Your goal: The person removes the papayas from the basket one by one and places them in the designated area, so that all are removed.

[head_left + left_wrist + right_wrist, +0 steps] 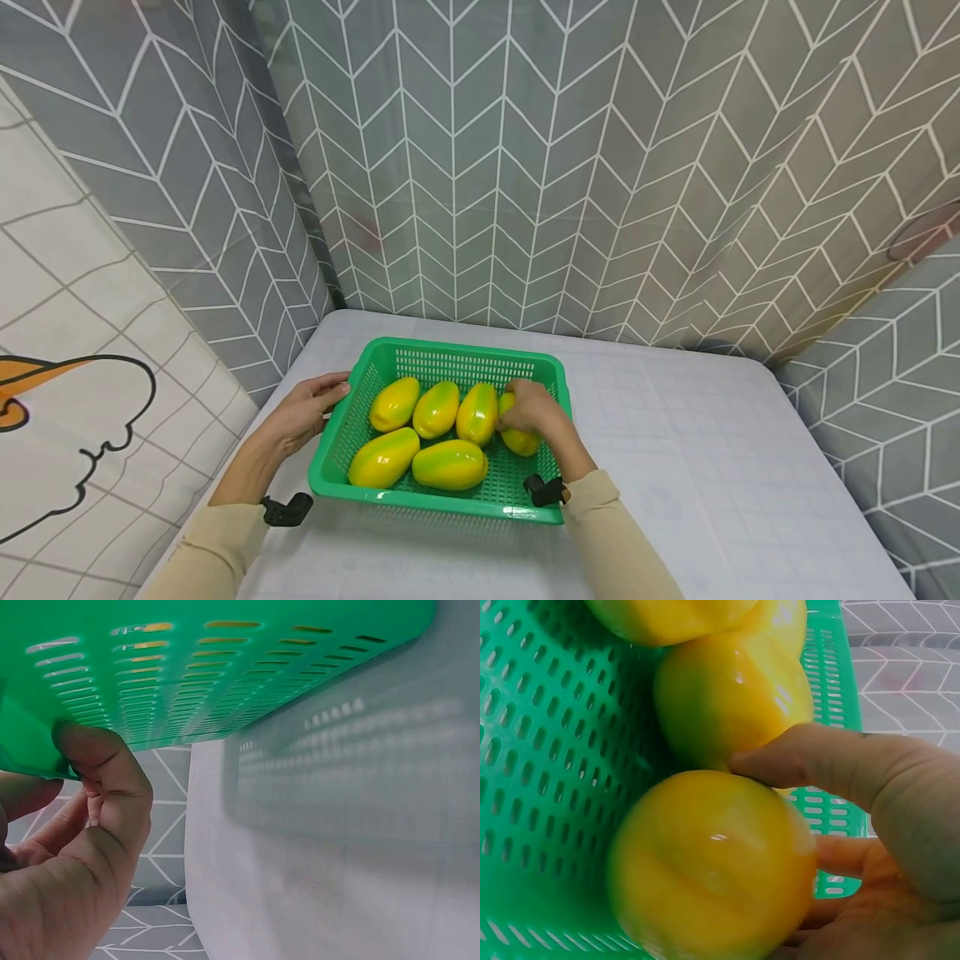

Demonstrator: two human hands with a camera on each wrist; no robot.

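Observation:
A green plastic basket (435, 498) with slotted walls holds several glossy yellow-green papayas. My left hand (300, 412) grips the basket's left rim; the left wrist view shows the thumb (105, 761) against the outer wall, with the fingers partly hidden. My right hand (534, 408) reaches inside at the right end and holds the rightmost papaya (519, 442). In the right wrist view, the thumb (780, 759) lies over this papaya (712, 862) and the fingers curl along its side. Another papaya (731, 697) sits right beside it.
The basket is over a table with a white cloth (690, 450), which extends to the right. Grey chevron-patterned curtains (480, 167) stand behind the table, and a white gridded sheet (82, 275) is on the left. Each wrist wears a small black camera (287, 509).

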